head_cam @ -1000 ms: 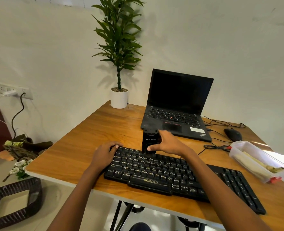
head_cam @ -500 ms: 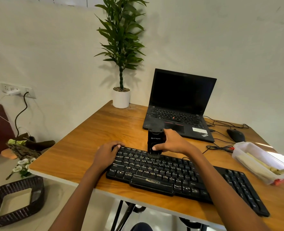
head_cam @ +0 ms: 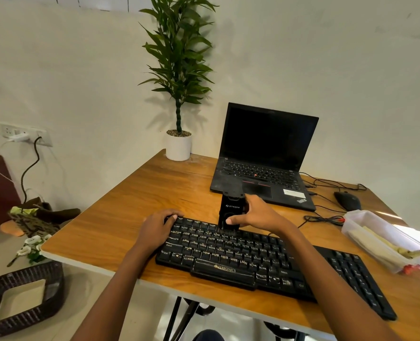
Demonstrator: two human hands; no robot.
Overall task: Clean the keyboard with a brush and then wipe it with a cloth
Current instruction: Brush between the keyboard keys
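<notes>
A black keyboard (head_cam: 253,262) lies along the near edge of the wooden desk (head_cam: 154,193). My right hand (head_cam: 258,215) grips a black block-shaped brush (head_cam: 230,210), held upright with its bristles down on the keyboard's top key rows, left of the middle. My left hand (head_cam: 157,228) rests on the keyboard's far left corner, fingers curled over its top edge. No cloth can be made out for sure.
An open black laptop (head_cam: 265,168) stands behind the keyboard, with a potted plant (head_cam: 178,143) at the desk's back left corner. A mouse (head_cam: 347,201) with cables and a clear plastic box (head_cam: 381,239) lie on the right. A wicker basket (head_cam: 19,301) sits on the floor at left.
My right hand has slid the brush a little to the right along the keyboard's top rows. The left hand has kept its place on the left corner.
</notes>
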